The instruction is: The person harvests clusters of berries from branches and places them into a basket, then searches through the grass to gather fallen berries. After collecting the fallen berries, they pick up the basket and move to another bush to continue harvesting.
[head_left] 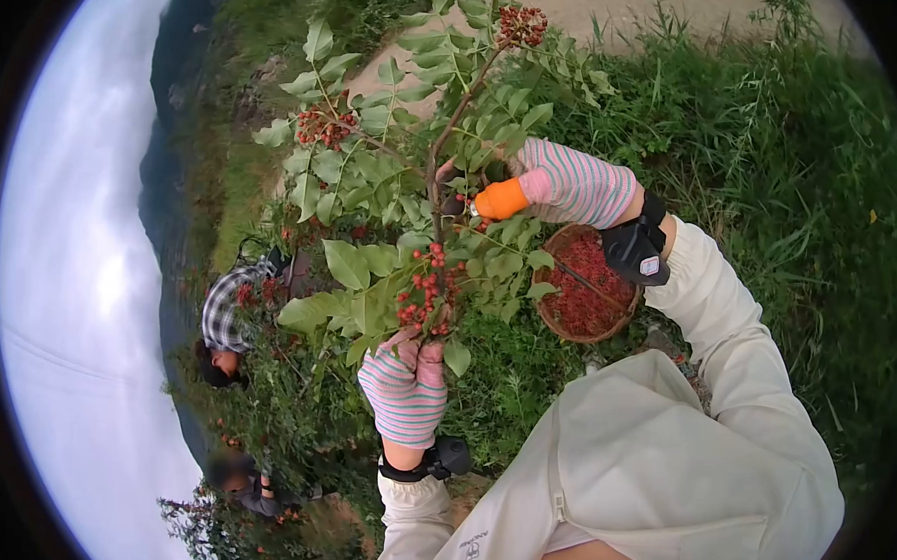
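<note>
We are picking red berries off a leafy branch (453, 130), and we judge the step in hand to be stripping one bunch. Our left hand (405, 383), in a striped glove, has its fingers (406, 340) closed around the twig just under the berry cluster (426, 291), holding it steady. Our right hand (565, 183), with an orange cap on the thumb, reaches into the leaves higher on the same branch. Thumb and fingers there are drawn close, but leaves hide the tips, so we cannot tell whether they pinch anything.

The basket (564, 333) sits just below our right forearm, already partly filled with red berries. The next move, as we judge it, calls for nipping the bunch free without tearing leaves, then a short carry across to the basket.

Leaves crowd both hands and screen the stems, and another bunch (323, 126) hangs further out. Tall grass (773, 184) lies behind the basket. Two other people, one in a plaid shirt (227, 308) and one lower down (244, 486), work among the bushes well apart from us
</note>
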{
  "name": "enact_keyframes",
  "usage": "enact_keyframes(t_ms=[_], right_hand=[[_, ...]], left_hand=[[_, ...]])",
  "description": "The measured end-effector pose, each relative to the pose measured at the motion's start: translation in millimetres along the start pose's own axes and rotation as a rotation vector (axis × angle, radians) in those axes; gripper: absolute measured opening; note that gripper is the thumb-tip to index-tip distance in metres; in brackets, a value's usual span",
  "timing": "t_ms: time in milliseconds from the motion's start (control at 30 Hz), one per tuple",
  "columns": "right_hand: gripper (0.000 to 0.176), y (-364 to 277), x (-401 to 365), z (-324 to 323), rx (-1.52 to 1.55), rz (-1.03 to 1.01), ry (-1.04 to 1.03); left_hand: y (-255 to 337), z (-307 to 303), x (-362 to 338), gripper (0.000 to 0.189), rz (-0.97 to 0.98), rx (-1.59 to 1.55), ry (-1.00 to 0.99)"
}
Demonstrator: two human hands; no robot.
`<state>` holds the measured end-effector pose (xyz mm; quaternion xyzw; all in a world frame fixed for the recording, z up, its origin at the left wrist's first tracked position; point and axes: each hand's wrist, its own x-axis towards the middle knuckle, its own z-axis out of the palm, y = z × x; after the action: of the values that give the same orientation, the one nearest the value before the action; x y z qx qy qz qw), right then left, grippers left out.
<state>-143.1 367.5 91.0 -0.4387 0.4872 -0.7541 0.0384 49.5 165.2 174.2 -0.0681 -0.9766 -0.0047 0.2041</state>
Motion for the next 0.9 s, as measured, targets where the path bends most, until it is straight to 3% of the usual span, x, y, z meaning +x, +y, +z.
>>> enact_keyframes(t_ms=[67,133,167,200,267,333,467,567,600,667,700,767,900], right_hand=[[0.031,-1,-4,-8,0.081,0.019,-0.039],[0.029,-7,-5,-20,-0.146,0.169,-0.117],[0.029,-3,-5,-23,-0.148,0.172,-0.115],[0.028,2,-6,-24,-0.423,0.159,-0.144],[0.027,7,-8,-26,-0.698,0.147,-0.174],[0.051,5,-11,-24,-0.011,0.193,-0.018],[0.053,16,-6,-33,-0.194,0.200,-0.109],[0.052,28,-4,-36,-0.083,0.278,-0.090],[0.053,38,1,-37,-0.286,0.078,-0.099],[0.054,49,-2,-37,-0.486,-0.123,-0.109],[0.042,21,2,-24,-0.412,0.194,-0.053],[0.040,-3,19,0,-0.312,0.686,0.059],[0.049,40,22,3,0.002,0.554,0.278]], left_hand=[[5,-2,6,0.019,-0.025,-0.035,-0.019],[4,2,11,0.015,0.022,-0.044,0.015],[4,3,12,0.015,0.066,-0.050,0.051],[3,4,13,0.015,0.066,-0.053,0.050],[2,5,16,0.013,0.036,-0.034,0.021],[3,6,18,0.014,0.047,-0.023,0.011],[3,10,23,0.017,0.039,-0.046,-0.010],[5,9,29,0.017,0.014,-0.075,-0.046],[4,10,30,0.017,0.009,-0.077,-0.050],[3,10,32,0.017,-0.048,-0.062,-0.093],[5,12,33,0.017,-0.051,-0.063,-0.095],[8,16,35,0.017,-0.092,-0.156,-0.097],[1,25,36,0.018,-0.178,-0.175,-0.095]])
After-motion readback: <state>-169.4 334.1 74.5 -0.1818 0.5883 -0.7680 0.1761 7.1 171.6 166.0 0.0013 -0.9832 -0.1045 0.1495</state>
